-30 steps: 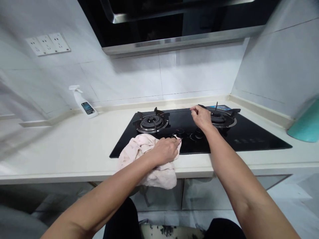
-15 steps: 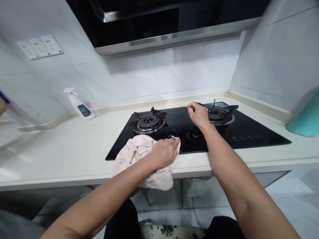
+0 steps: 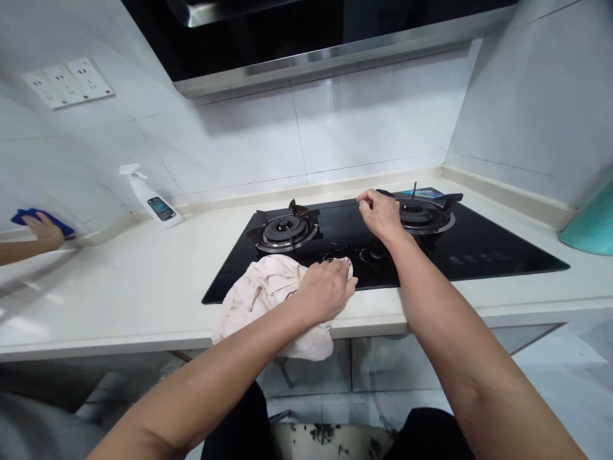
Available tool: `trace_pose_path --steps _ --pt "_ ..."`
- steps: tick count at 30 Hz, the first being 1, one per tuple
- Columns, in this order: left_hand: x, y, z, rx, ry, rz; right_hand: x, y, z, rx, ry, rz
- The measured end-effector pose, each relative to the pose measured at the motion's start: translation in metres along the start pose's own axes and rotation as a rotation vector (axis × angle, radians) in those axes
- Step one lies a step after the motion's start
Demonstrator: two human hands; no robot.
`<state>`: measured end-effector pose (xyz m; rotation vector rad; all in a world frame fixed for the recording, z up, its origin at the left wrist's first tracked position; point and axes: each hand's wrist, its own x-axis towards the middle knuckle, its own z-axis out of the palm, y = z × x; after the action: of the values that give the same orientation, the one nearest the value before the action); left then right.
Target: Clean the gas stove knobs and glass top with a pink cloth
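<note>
My left hand [image 3: 327, 291] grips a crumpled pale pink cloth [image 3: 261, 297] and presses it on the front edge of the black glass gas hob [image 3: 479, 246]. Part of the cloth hangs over the counter edge. My right hand [image 3: 380, 214] is curled in a loose fist at the left side of the right burner [image 3: 424, 214], its fingers at the pan-support prong; what they hold, if anything, is hidden. The left burner [image 3: 283, 230] lies behind the cloth. Two knobs [image 3: 357, 249] sit between my hands.
A white spray bottle [image 3: 152, 199] lies against the back wall on the cream counter [image 3: 119, 281]. Another person's hand [image 3: 45, 229] with a blue cloth is at the far left. A teal object [image 3: 591, 223] stands at the right edge. The range hood [image 3: 306, 45] hangs overhead.
My left hand with the cloth has shifted slightly right along the hob's front edge. Another person's hand with a blue cloth has come into view at far left. My right hand has barely moved.
</note>
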<state>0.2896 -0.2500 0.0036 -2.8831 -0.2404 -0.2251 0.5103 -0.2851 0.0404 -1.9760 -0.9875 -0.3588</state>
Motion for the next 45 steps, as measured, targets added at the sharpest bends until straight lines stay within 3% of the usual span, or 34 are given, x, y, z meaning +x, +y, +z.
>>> trace_pose_path --steps 7,11,16,21,25,28,31,34,38,45 --pt "0.025 0.016 0.002 -0.043 -0.030 -0.055 0.000 0.006 0.002 -0.045 -0.003 0.032" --pt "0.022 0.014 -0.004 -0.047 -0.041 -0.036 -0.004 0.012 0.000 -0.040 0.035 0.066" --pt "-0.011 -0.011 -0.022 0.005 -0.027 -0.043 -0.032 0.022 -0.026 -0.053 0.080 0.066" --pt "-0.072 -0.045 -0.030 -0.103 0.184 0.012 -0.090 0.025 -0.054 -0.102 0.135 0.008" --pt "-0.115 -0.077 -0.013 -0.260 0.360 -0.165 -0.140 -0.019 -0.047 0.002 0.025 -0.144" --pt "-0.134 -0.108 0.006 -0.429 0.411 -0.384 -0.167 -0.081 -0.019 -0.010 -0.270 -0.322" --pt "-0.145 -0.137 0.020 -0.585 0.488 -0.510 -0.178 -0.138 0.018 -0.066 -0.582 -0.440" --pt "-0.154 -0.160 0.025 -0.639 0.509 -0.576 -0.175 -0.165 0.049 -0.121 -0.690 -0.472" --pt "-0.166 -0.179 0.029 -0.617 0.404 -0.622 -0.165 -0.154 0.056 -0.198 -0.565 -0.395" --pt "-0.171 -0.180 0.032 -0.494 0.308 -0.619 -0.169 -0.096 0.015 -0.270 -0.376 -0.342"
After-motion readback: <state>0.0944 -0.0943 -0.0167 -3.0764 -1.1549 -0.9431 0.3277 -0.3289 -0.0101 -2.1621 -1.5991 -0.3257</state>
